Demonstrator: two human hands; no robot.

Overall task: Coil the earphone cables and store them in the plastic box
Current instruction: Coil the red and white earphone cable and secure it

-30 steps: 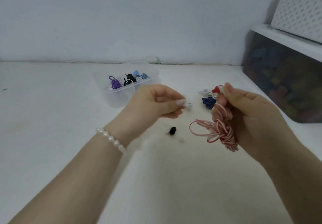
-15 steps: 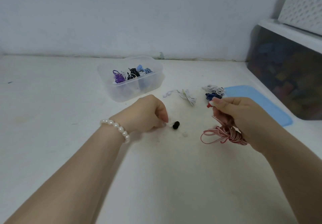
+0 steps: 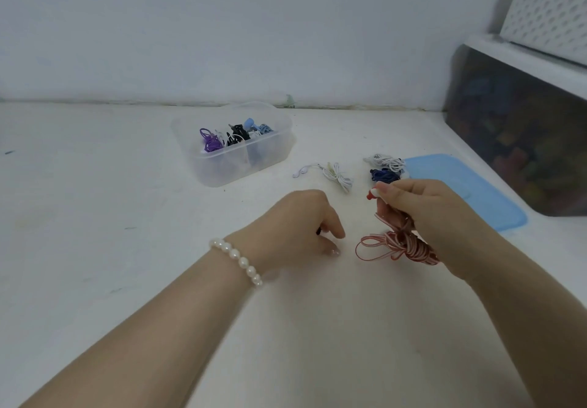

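The left hand (image 3: 298, 226) is knuckles-up low over the white table (image 3: 95, 249), fingers curled down around a small black thing that barely shows, while the right hand (image 3: 422, 214) is raised just beside it, gripping the coiled red-and-white earphone cable (image 3: 397, 245), its loops hanging below the fist. Bare tabletop spreads to the left and toward the person. The plastic box (image 3: 235, 166), holding coiled earphones, sits beyond the left hand near the wall, with a white bundle (image 3: 336, 175), a dark blue bundle (image 3: 382, 175) and a blue lid (image 3: 460, 185) lying behind the right hand.
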